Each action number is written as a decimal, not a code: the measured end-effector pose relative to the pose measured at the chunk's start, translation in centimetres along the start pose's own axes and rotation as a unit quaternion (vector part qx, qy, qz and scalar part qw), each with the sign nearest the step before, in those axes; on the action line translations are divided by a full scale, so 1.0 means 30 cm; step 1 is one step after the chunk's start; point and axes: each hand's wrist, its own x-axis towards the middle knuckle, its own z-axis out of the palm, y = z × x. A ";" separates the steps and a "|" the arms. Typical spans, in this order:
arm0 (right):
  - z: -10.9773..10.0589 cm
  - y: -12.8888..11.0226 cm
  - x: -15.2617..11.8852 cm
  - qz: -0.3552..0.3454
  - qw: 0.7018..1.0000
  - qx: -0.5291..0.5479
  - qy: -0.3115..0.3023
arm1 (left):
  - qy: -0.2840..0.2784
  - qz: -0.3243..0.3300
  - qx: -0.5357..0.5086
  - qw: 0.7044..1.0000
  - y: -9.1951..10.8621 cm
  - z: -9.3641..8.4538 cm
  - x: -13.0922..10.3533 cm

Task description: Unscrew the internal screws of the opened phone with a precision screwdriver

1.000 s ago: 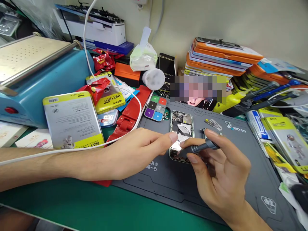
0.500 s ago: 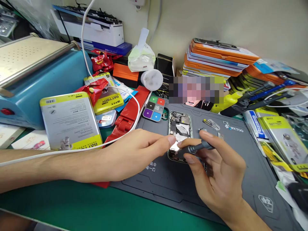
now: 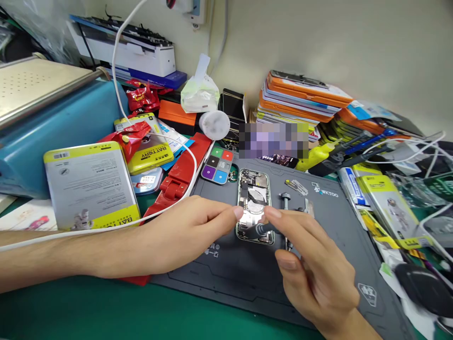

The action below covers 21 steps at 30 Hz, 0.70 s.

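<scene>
An opened smartphone (image 3: 253, 182) with bare inner parts lies on the dark grey work mat (image 3: 226, 293). My left hand (image 3: 191, 231) reaches in from the left, thumb at the phone's left edge, other fingers mostly hidden; it steadies the phone there. Over the phone's lower end lies a dark ringed screwdriver (image 3: 257, 230), its rear part hidden behind my right hand (image 3: 318, 259). My right index finger stretches over the tool towards the phone, and the thumb stands apart below. Beside those fingers, another grey screwdriver (image 3: 286, 197) lies on the mat.
A colour-squared tray (image 3: 216, 165) and a small metal blade piece (image 3: 297, 186) flank the phone. Battery packs (image 3: 92, 186) and a blue machine (image 3: 78, 132) crowd the left. Orange boxes (image 3: 304, 92) are stacked behind; a white cable (image 3: 166, 204) crosses my left arm.
The view has shifted, so the scene sits further left and slightly lower. My right thumb has come away from the screwdriver, and its index finger reaches further out. My left hand stays at the phone.
</scene>
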 end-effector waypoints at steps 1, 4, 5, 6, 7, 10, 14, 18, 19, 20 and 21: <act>0.000 -0.003 0.001 -0.003 1.000 -0.009 0.005 | -0.002 -0.003 -0.008 1.000 -0.005 0.002 0.003; -0.003 -0.015 0.004 -0.009 1.000 -0.009 -0.009 | -0.007 0.004 -0.032 0.999 -0.015 0.005 0.011; -0.005 -0.019 0.005 -0.010 1.000 -0.009 -0.016 | -0.009 0.011 -0.031 0.999 -0.017 0.006 0.012; -0.006 -0.023 0.005 -0.010 1.000 -0.012 -0.017 | -0.012 0.017 -0.027 0.999 -0.018 0.006 0.013; -0.007 -0.025 0.005 -0.011 1.000 -0.015 -0.017 | -0.015 0.021 -0.021 0.999 -0.019 0.007 0.013; -0.008 -0.026 0.002 -0.012 1.000 -0.017 -0.018 | -0.017 0.022 -0.015 0.999 -0.025 0.009 0.010; -0.004 -0.020 0.004 0.005 1.000 -0.004 -0.006 | -0.008 0.017 -0.012 1.000 -0.037 0.012 0.010; 0.002 -0.018 0.010 0.005 1.000 0.008 -0.013 | -0.014 0.025 -0.003 1.000 -0.036 0.013 0.012; 0.003 -0.018 0.011 0.005 1.000 0.011 -0.014 | -0.016 0.027 0.003 1.000 -0.034 0.012 0.012; 0.004 -0.018 0.011 0.003 1.000 0.012 -0.013 | -0.018 0.029 0.007 0.999 -0.032 0.011 0.013; 0.005 -0.018 0.011 0.001 1.000 0.011 -0.012 | -0.020 0.032 0.010 0.999 -0.029 0.009 0.013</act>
